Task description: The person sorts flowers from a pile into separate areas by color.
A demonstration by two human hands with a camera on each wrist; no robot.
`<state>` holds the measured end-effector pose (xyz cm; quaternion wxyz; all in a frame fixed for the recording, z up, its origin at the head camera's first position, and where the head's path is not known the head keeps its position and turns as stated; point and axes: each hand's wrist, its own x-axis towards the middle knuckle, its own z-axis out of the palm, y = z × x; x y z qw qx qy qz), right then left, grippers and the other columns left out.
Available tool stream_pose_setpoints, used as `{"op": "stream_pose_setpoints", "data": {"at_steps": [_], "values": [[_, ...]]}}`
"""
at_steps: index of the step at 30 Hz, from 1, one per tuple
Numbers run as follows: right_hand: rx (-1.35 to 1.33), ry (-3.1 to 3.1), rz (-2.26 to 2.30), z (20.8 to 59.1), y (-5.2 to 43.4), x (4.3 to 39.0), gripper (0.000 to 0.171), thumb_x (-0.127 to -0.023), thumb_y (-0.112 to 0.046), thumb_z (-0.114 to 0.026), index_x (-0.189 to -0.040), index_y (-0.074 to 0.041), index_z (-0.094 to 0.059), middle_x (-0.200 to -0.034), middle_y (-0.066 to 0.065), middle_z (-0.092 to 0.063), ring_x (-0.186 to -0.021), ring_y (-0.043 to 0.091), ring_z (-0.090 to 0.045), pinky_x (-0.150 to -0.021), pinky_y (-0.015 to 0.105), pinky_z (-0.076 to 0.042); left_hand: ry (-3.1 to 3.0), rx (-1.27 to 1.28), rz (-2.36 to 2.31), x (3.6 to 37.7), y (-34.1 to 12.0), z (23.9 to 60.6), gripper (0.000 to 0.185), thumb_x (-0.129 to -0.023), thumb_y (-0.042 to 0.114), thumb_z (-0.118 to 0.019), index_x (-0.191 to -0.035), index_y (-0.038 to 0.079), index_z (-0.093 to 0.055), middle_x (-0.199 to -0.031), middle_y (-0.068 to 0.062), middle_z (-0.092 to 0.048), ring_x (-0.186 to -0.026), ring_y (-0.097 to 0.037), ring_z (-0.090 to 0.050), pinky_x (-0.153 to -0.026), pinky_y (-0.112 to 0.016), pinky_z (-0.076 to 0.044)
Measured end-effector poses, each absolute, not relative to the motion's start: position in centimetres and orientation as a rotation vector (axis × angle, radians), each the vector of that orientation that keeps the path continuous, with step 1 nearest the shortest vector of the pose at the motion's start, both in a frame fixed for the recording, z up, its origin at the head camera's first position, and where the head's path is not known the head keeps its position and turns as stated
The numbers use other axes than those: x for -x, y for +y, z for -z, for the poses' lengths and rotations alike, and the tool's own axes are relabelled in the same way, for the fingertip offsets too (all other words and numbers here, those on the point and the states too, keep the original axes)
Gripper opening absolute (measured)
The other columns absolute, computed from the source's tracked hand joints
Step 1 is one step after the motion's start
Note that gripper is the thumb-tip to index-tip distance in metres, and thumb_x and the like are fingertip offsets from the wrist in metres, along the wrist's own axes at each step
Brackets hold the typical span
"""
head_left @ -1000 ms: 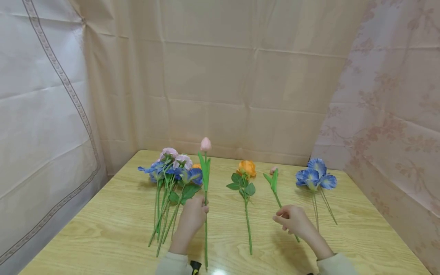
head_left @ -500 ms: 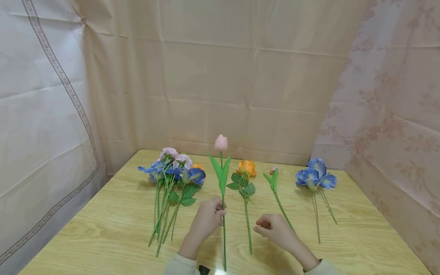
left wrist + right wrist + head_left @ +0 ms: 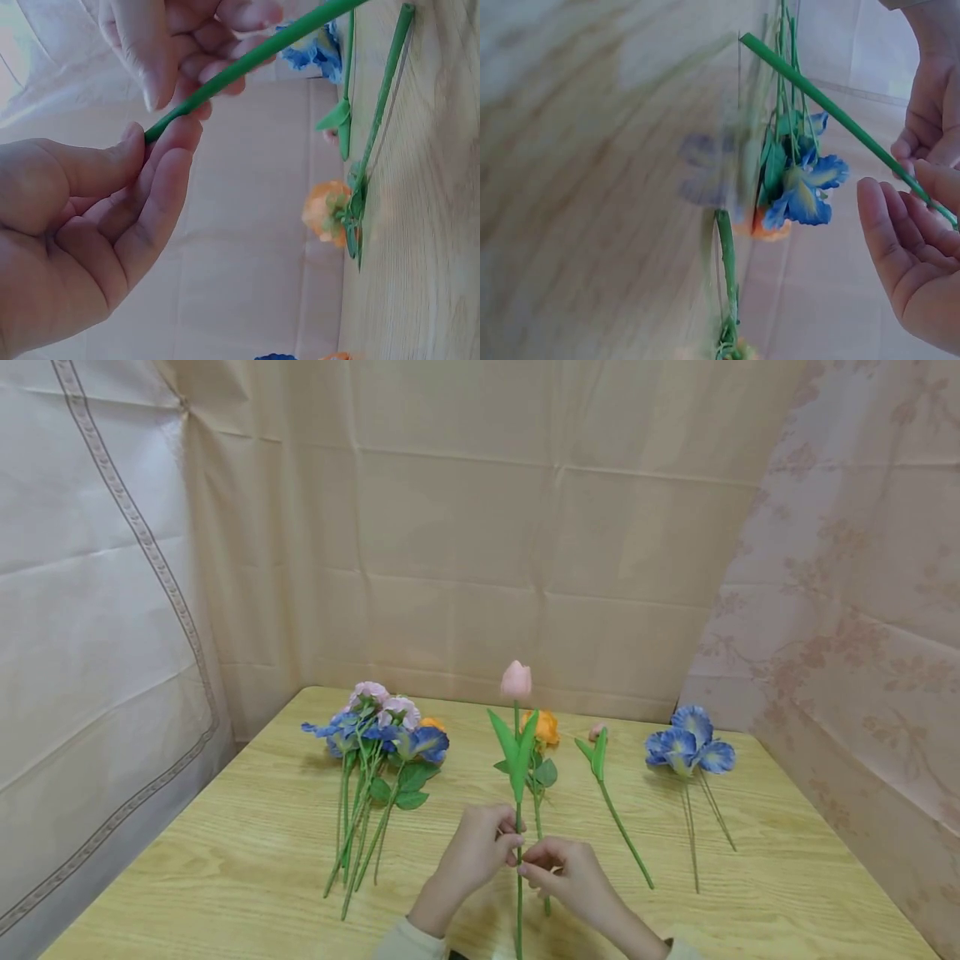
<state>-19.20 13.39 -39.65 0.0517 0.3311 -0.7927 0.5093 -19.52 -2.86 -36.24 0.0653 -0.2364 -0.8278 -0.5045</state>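
Pink tulip (image 3: 516, 680) held upright above the tabletop (image 3: 225, 852), green stem (image 3: 518, 893) running straight down through the grip and past it toward the near edge. Stem pinched between thumb and fingers of the left hand (image 3: 474, 853), fingers curled round it just below the two long leaves (image 3: 514, 753). Right hand (image 3: 567, 875) directly beside that grip, on the other side of the stem, fingertips closing narrowly on the same stretch of stem; in the right wrist view the palm lies half open with the stem (image 3: 832, 112) crossing the fingertips (image 3: 930, 184), so a firm hold there cannot be told. In the left wrist view, thumb (image 3: 90, 169) and forefinger clamped on the stem (image 3: 247, 64), the other hand's fingers (image 3: 225, 45) just above.

Just behind the grip, lying flat: an orange rose (image 3: 545, 727) with dark leaves, its stem passing under the hands. A little to the right of the grip, a second small pink tulip (image 3: 597, 732), stem slanting toward the near right. Farther right, well apart, a blue flower (image 3: 688, 745) on thin stems. Left of the grip, also apart, a loose bunch of blue and pale pink flowers (image 3: 382, 727), stems fanned toward the near edge. Beyond everything, pale cloth hangings (image 3: 480, 527) on three sides.
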Motion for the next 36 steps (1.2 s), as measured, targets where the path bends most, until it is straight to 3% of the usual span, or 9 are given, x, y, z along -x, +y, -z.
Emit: {"op": "stream_pose_setpoints", "data": {"at_steps": [5, 20, 25, 36], "values": [[-1.016, -2.375, -1.577, 39.6, 13.2, 19.0, 0.011, -0.084, -0.006, -0.061, -0.084, 0.004, -0.062, -0.072, 0.011, -0.063, -0.053, 0.017, -0.06, -0.045, 0.026, -0.049, -2.497, 0.747, 1.451, 19.4, -2.6, 36.2, 0.008, -0.077, -0.009, -0.062, -0.074, -0.002, -0.059, -0.063, -0.004, -0.06, -0.049, -0.006, -0.054, -0.045, -0.015, -0.043], [-0.964, -2.382, -1.55, 39.3, 13.3, 18.8, 0.008, -0.083, -0.004, -0.06, -0.079, 0.003, -0.061, -0.06, 0.008, -0.059, -0.047, 0.014, -0.057, -0.043, 0.03, -0.048, -2.521, 0.725, 1.514, 19.4, -2.3, 36.3, 0.008, -0.08, -0.004, -0.062, -0.075, -0.001, -0.056, -0.065, -0.008, -0.059, -0.049, -0.013, -0.058, -0.045, -0.016, -0.043], [-0.942, -2.407, -1.544, 39.5, 13.5, 18.9, 0.008, -0.083, -0.001, -0.06, -0.076, 0.003, -0.06, -0.059, 0.009, -0.058, -0.046, 0.017, -0.057, -0.042, 0.03, -0.048, -2.555, 0.719, 1.482, 19.4, -2.3, 36.4, 0.008, -0.08, 0.001, -0.064, -0.076, 0.0, -0.056, -0.065, -0.006, -0.061, -0.047, -0.009, -0.055, -0.044, -0.017, -0.042], [-0.664, -2.537, -1.506, 38.7, 15.0, 19.8, 0.009, -0.083, -0.004, -0.062, -0.077, 0.003, -0.059, -0.059, 0.006, -0.057, -0.046, 0.015, -0.057, -0.045, 0.027, -0.049, -2.571, 0.73, 1.489, 19.4, -2.4, 36.6, 0.012, -0.081, 0.003, -0.063, -0.09, -0.004, -0.06, -0.064, -0.001, -0.059, -0.047, -0.009, -0.054, -0.044, -0.017, -0.043]]}}
